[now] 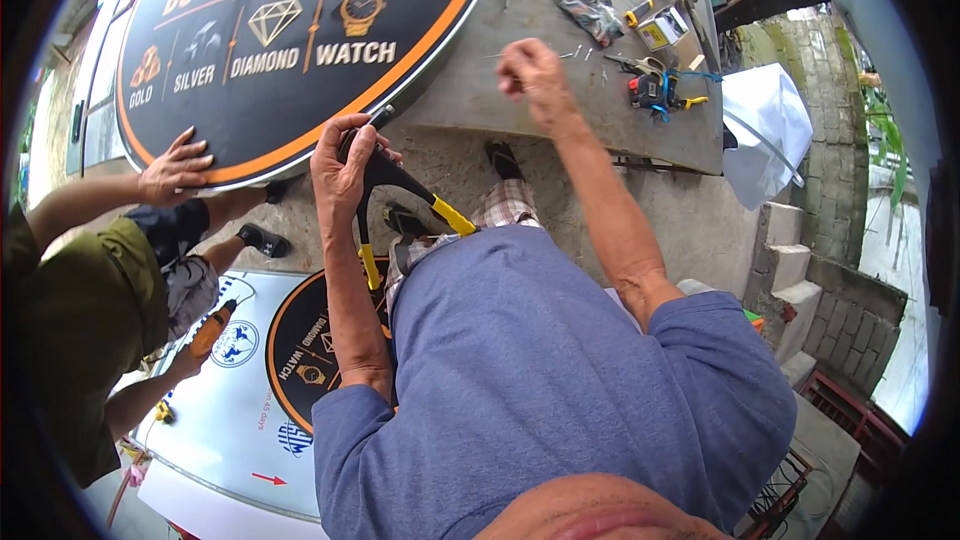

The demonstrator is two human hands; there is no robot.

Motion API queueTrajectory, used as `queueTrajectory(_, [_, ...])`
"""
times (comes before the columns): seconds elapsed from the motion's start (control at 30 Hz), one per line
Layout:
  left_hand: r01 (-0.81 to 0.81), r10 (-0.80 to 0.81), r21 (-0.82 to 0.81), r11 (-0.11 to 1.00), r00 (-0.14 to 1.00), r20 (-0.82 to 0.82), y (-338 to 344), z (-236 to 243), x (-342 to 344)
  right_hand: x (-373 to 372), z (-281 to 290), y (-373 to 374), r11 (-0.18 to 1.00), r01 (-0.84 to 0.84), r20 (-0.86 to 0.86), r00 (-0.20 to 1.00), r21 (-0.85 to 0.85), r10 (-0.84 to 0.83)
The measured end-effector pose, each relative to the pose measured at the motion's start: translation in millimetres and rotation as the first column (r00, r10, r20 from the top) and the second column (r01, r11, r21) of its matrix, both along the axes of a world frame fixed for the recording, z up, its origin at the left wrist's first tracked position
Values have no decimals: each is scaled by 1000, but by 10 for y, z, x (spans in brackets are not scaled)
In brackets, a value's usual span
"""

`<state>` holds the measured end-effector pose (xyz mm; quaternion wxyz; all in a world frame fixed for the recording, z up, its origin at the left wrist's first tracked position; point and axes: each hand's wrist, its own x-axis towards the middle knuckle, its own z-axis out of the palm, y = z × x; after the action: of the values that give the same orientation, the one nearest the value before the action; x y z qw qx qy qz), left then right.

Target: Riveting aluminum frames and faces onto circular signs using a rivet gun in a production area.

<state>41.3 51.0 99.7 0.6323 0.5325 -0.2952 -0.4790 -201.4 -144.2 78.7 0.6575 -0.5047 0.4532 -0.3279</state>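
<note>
My left hand (345,160) is closed around the head of a black lever hand riveter (395,180) with two yellow-gripped arms. The riveter's nose end meets the rim of a large black round sign (270,70) with an orange border. One of its grips points toward my waist, the other down past my forearm. Over the metal table, my right hand (535,80) is raised with its fingertips pinched together. A thin pin shows beside those fingers, but I cannot tell whether they hold it. Small rivets (588,53) lie on the tabletop just right of that hand.
On the metal table (470,100) are a crumpled rag (588,10), a small box (665,28) and a tool with blue cord (655,90). At left, a co-worker's hand (175,170) rests on the sign; the other holds an orange drill (210,330). Concrete steps (790,270) stand right.
</note>
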Motion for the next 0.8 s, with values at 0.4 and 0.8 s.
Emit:
queueTrajectory(0.4, [-79, 92, 159, 984, 993, -73, -1852, -633, -1562, -3374, -522, -2057, 860, 453, -283, 815, -233, -506])
queueTrajectory(0.8, [-257, 312, 369, 893, 945, -98, -1952, -1242, -1885, -3571, -639, -2801, 862, 393, -304, 819, -321, -486])
